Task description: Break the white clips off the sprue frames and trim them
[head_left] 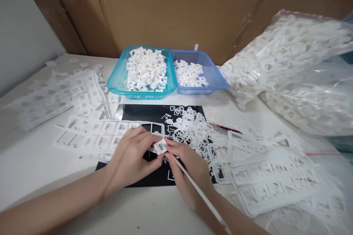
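Observation:
My left hand (131, 150) pinches a small white square plastic piece (160, 147) with an opening in its middle, between thumb and forefinger. Against the piece's right edge are the fingertips of my right hand (189, 169), which is closed on a long thin white stick (200, 191) running down toward the bottom edge; its tip is hidden. Behind my left hand a white moulded frame of pieces (107, 126) lies partly over a black mat (138, 112). Small white offcuts (190, 125) are heaped on the mat beyond my right hand.
A teal basket (113, 80) and a blue basket (215, 77) hold white pieces at the back. Red-handled tweezers or a similar tool (224, 128) lies right of the offcuts. Emptied frames (275, 180) pile up at right, below bulging clear bags (292, 47). More frames (46, 101) lie left.

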The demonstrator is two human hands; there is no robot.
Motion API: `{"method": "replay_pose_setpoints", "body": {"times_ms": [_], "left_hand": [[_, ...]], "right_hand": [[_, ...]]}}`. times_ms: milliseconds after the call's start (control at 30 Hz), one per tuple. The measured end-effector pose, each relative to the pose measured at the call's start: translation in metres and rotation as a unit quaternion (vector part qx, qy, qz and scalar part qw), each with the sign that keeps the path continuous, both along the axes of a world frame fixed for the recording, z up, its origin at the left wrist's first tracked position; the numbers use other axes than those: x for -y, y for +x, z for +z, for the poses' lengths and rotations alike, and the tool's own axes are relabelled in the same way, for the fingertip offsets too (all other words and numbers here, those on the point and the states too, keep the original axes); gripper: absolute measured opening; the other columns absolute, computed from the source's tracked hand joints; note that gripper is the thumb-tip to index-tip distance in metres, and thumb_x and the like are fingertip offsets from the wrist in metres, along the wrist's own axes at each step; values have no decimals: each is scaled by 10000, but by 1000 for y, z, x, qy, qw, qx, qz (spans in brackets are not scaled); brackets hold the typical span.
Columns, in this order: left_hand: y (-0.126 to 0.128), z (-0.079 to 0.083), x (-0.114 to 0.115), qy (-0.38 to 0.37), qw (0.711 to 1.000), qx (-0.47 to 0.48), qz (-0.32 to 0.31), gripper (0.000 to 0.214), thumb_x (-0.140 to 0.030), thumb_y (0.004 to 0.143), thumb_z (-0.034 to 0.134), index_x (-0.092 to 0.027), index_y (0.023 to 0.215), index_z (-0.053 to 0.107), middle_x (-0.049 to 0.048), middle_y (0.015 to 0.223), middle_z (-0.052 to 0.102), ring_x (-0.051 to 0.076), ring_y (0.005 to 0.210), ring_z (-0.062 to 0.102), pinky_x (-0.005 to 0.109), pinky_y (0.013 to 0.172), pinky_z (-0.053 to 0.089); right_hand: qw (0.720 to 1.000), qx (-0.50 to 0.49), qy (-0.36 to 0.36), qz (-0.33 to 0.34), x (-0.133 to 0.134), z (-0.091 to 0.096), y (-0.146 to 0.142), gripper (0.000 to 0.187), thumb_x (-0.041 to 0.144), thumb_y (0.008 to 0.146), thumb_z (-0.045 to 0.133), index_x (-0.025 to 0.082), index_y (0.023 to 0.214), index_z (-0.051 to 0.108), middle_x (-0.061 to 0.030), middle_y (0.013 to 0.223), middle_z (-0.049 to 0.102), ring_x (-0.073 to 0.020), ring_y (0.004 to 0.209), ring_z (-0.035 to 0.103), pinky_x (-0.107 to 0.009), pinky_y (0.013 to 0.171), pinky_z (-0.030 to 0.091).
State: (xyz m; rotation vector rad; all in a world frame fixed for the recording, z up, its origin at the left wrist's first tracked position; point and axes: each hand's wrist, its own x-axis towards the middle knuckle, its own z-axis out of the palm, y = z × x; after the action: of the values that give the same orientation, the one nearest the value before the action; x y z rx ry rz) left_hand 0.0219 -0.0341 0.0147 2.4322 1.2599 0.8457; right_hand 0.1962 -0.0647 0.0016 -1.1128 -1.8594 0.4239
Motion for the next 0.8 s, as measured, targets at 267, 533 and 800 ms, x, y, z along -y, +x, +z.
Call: {"method": "replay_pose_setpoints", "body": {"times_ms": [267, 533, 800], "left_hand": [[-1, 0, -1, -8, 1000, -19, 1, 160, -199, 768, 652, -139, 914, 677, 10, 630, 636, 215, 673, 522, 348, 628, 382], [-4, -6, -5, -2, 999, -46, 11, 195, -243, 785, 677, -120, 934, 702, 19, 649, 666, 228, 680, 552, 355, 630, 371], [-6, -5, -5, -40, 999, -35, -13, 229, -246, 851, 620, -174, 1063, 668, 31, 782, 675, 212, 745, 546, 350, 697, 380]], "right_hand": [[988, 126, 81, 29, 3, -19, 2, 265, 91, 927, 419, 130, 1159, 541, -149, 1082, 703, -221, 1070, 660, -359, 898, 581], [991, -87, -74, 70, 7, 10, 13, 202, 96, 891, 512, 215, 1005, 629, -53, 958, 754, -171, 868, 734, -280, 754, 625], [994, -28, -103, -38, -13, 34, 49, 98, 190, 882, 578, 233, 941, 643, -66, 1162, 700, -230, 1145, 631, -423, 962, 538]]}}
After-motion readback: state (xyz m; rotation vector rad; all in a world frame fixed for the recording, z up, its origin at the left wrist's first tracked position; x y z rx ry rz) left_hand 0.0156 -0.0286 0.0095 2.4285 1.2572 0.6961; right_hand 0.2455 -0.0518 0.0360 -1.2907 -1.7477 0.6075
